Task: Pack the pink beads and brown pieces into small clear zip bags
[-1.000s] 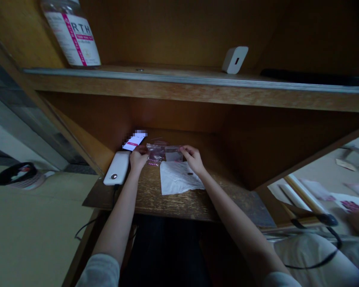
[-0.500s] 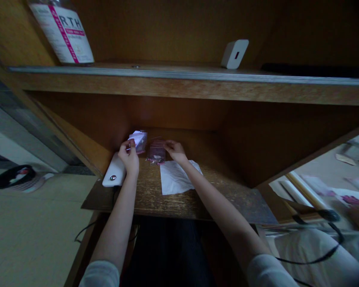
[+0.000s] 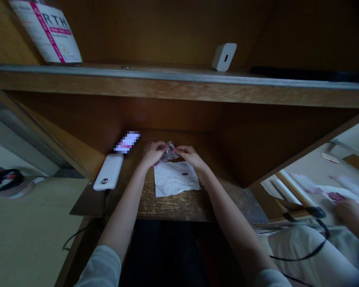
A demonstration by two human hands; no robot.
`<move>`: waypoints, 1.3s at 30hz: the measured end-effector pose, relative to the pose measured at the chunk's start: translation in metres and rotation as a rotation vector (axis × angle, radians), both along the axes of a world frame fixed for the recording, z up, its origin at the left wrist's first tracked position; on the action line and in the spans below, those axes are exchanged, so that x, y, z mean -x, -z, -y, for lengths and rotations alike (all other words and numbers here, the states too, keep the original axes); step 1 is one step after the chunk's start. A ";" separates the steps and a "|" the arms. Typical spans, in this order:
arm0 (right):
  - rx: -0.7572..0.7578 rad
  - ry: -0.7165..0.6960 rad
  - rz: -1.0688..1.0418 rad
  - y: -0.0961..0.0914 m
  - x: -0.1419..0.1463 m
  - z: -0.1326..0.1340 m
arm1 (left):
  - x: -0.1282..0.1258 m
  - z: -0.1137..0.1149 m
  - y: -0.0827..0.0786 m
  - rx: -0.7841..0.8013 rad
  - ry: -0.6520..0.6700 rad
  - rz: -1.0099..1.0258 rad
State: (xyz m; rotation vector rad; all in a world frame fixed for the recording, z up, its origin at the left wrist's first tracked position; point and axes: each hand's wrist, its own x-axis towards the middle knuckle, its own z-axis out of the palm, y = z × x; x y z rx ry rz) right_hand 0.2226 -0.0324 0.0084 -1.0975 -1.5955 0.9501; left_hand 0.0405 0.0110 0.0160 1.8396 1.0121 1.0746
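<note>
Between my two hands a small clear plastic bag (image 3: pixel 170 152) is held up above the shelf board. My left hand (image 3: pixel 153 154) pinches its left side, and my right hand (image 3: pixel 192 156) has its fingers closed at the right edge. Just below lies a creased white tissue (image 3: pixel 172 184), with a small dark piece (image 3: pixel 184 173) on it. Partly hidden behind my left hand are more clear bags with reddish edges (image 3: pixel 148 144). Farther left lies a pixelated, pale item (image 3: pixel 127 142), its details unreadable.
A white power bank (image 3: pixel 109 171) with a black cable lies at the left. On the upper shelf stand a labelled bottle (image 3: pixel 52 34) and a white charger (image 3: pixel 224 57). A basket (image 3: pixel 10 183) is on the floor at left. Another person's hand (image 3: pixel 351 215) shows at far right.
My left hand has moved right, away from the pale item, to the middle. A clear bag is now raised between both hands. The dark piece on the tissue has come into view.
</note>
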 end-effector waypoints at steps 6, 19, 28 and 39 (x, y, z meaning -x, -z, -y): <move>0.103 0.024 -0.087 0.002 -0.003 0.007 | -0.010 0.015 0.004 -0.312 -0.248 -0.029; -0.055 0.321 -0.150 0.035 0.015 -0.002 | -0.025 0.017 0.034 -0.122 -0.093 -0.016; -0.217 0.359 0.355 0.024 0.013 0.012 | -0.025 0.022 0.032 -0.111 -0.091 0.051; -0.122 0.257 -0.007 0.038 0.017 0.003 | -0.019 0.014 0.034 -0.157 -0.070 -0.019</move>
